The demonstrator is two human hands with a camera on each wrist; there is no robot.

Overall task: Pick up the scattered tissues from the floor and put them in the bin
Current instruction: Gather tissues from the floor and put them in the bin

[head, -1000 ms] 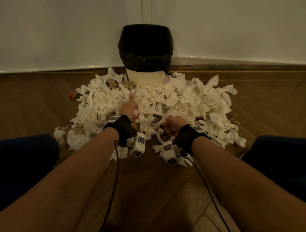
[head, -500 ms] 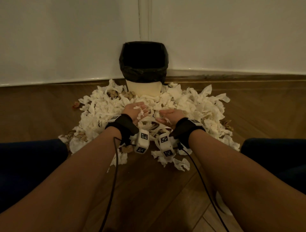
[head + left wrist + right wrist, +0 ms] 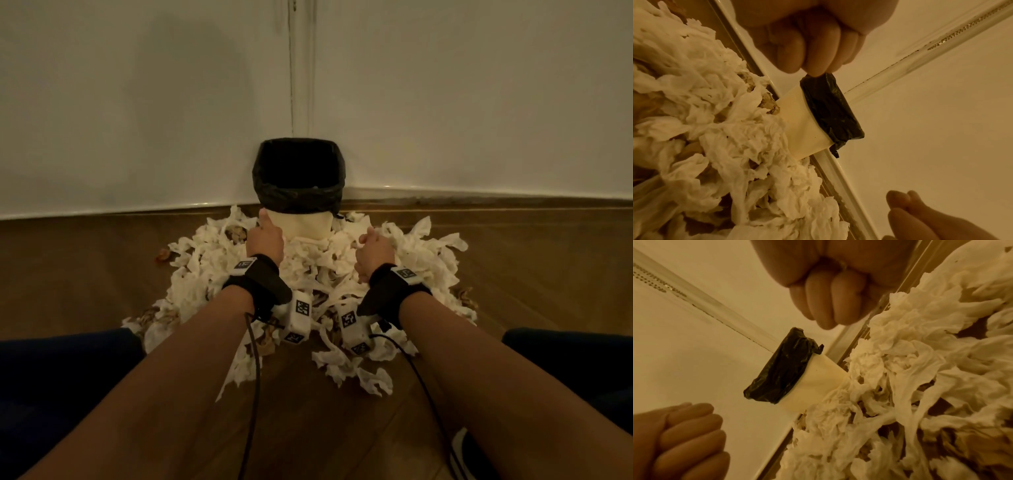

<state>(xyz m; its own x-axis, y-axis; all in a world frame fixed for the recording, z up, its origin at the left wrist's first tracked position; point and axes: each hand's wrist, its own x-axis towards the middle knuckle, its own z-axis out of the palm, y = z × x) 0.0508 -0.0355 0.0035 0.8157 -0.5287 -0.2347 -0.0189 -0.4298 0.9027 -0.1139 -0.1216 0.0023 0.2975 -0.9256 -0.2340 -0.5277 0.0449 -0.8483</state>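
White tissues (image 3: 308, 274) lie in a big heap on the wooden floor (image 3: 85, 267), piled against the front of the bin (image 3: 298, 219). Both hands are low over the heap, one on each side of the bin. Left hand (image 3: 265, 238) is curled into a fist and seems to hold nothing. So does the right hand (image 3: 373, 251). Neither hand is nearer. Inside, the black bag (image 3: 298, 171) looks dark; I cannot tell what is in it.

A home room corner — herringbone wood floor (image 3: 102, 274), white skirting (image 3: 479, 192), small lined bin (image 3: 298, 178).
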